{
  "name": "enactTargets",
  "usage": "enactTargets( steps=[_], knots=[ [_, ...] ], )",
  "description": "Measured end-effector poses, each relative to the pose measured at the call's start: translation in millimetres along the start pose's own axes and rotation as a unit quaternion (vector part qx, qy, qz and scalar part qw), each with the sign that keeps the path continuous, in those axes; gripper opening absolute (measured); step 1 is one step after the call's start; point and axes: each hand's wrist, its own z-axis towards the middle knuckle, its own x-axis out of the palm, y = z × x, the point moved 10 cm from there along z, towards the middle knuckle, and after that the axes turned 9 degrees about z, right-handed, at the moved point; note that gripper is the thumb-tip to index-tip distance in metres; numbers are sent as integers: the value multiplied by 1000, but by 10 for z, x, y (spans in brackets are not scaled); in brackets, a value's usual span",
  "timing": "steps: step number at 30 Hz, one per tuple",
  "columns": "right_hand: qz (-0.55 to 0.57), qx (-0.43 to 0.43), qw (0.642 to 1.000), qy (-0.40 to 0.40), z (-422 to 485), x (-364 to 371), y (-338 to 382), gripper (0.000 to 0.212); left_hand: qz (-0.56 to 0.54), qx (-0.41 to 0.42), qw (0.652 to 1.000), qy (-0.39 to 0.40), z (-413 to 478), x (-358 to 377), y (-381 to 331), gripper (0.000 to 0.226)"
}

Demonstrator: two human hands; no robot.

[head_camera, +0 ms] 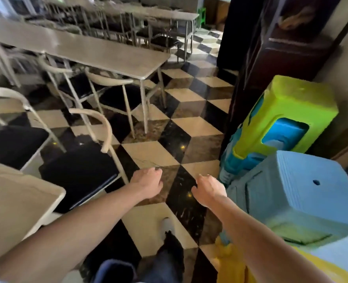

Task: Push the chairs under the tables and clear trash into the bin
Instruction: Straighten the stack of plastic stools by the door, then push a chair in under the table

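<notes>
Both my arms reach forward over the checkered floor. My left hand (147, 183) and my right hand (207, 190) hang with loosely curled fingers and hold nothing. A metal chair with a black seat (81, 172) stands just left of my left hand, pulled out from the near table (15, 203). A second pulled-out chair (11, 144) stands further left. Beyond, two chairs (115, 97) sit partly under a long grey table (99, 52). No trash or bin shows clearly.
Stacked plastic stools stand at my right: a pale blue stack (303, 193) and a lime green and blue stack (287, 115). A dark wooden cabinet (275, 48) lines the right wall. More tables and chairs (148, 23) fill the back. An aisle runs ahead between them.
</notes>
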Motion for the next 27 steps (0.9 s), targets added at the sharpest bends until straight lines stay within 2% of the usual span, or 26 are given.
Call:
enactTargets(
  steps=[6, 11, 14, 18, 21, 27],
  knots=[
    [-42, -99, 994, 33, 1508, -30, 656, 28, -33, -54, 998, 18, 1073, 8, 843, 20],
    [-73, -121, 989, 54, 2721, -279, 1133, 27, -25, -92, 995, 41, 2105, -129, 1622, 30],
    [-64, -122, 989, 54, 3367, -437, 1326, 27, -27, -97, 995, 25, 2632, -274, 2009, 32],
    [-83, -137, 982, 97, 3940, -369, 1541, 27, -43, -94, 994, 42, 2914, -192, 2337, 32],
    [-92, -185, 973, 103, 4406, -291, 1874, 26, -49, -101, 993, 45, 3100, -65, 2643, 29],
    [-116, -309, 932, 152, 5260, -56, 2809, 29, -91, -257, 958, 86, 3394, 91, 3449, 28]
  ],
)
